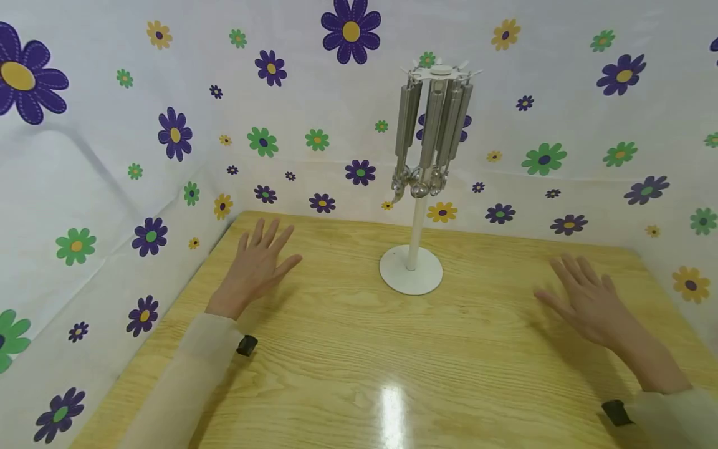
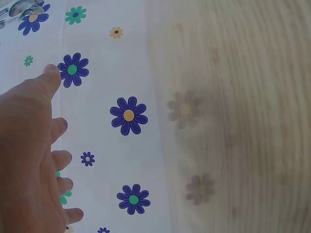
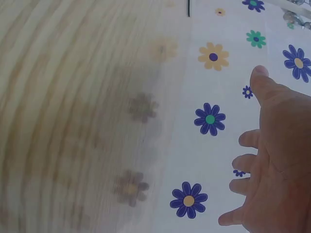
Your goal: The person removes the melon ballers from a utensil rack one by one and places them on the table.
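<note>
A white stand [image 1: 416,234] with a round base rises from the table, and steel utensils [image 1: 432,125] hang from hooks around its top. Their rounded, spoon-like ends point down. To the left of the stand, my left hand [image 1: 252,268] hovers palm down over the wood, fingers spread and holding nothing. On the far right, my right hand [image 1: 594,305] is held out the same way, its thumb toward the stand. Both hands are apart from the stand. Each wrist view shows straight fingers, with a bit of the utensils [image 2: 26,9] in an upper corner.
The table [image 1: 336,349] has a light wood grain and a glossy reflection near its front. White cloth [image 1: 314,87] printed with purple, green and yellow flowers stands behind it and along both sides. Dark bands [image 1: 247,345] sit at the sleeve cuffs.
</note>
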Demonstrator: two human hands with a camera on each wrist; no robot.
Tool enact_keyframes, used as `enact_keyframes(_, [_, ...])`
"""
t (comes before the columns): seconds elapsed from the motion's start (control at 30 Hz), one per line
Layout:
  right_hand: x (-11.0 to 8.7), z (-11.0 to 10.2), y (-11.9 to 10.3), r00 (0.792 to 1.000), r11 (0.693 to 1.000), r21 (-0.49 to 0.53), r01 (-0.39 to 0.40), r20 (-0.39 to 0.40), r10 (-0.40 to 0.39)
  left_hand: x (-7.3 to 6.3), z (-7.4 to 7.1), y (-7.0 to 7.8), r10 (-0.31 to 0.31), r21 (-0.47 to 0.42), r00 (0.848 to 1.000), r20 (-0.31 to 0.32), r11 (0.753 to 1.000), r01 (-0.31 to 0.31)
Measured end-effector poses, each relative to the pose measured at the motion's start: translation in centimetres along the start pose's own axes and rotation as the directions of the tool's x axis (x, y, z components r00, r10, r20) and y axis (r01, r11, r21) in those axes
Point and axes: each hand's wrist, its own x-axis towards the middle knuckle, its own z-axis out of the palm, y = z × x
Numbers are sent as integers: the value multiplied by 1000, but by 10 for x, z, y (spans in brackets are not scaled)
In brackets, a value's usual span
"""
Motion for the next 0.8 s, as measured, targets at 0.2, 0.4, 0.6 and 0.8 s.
enact_keyframes(0.2, [8, -3, -13, 999, 998, 52, 28, -19, -27, 6, -3, 8, 13, -36, 1000, -10, 999, -13])
enact_keyframes(0.4, [17, -5, -23, 996, 994, 66, 84, -48, -81, 13, -6, 18, 44, -90, 997, -56, 995, -49])
enact_keyframes(0.6, [26, -6, -38, 992, 988, 102, 118, -61, -112, 20, -11, 32, 67, -150, 994, -91, 985, -81])
enact_keyframes(0.8, [33, -7, -57, 989, 981, 130, 141, -61, -134, 27, -18, 46, 95, -236, 982, -162, 963, -132])
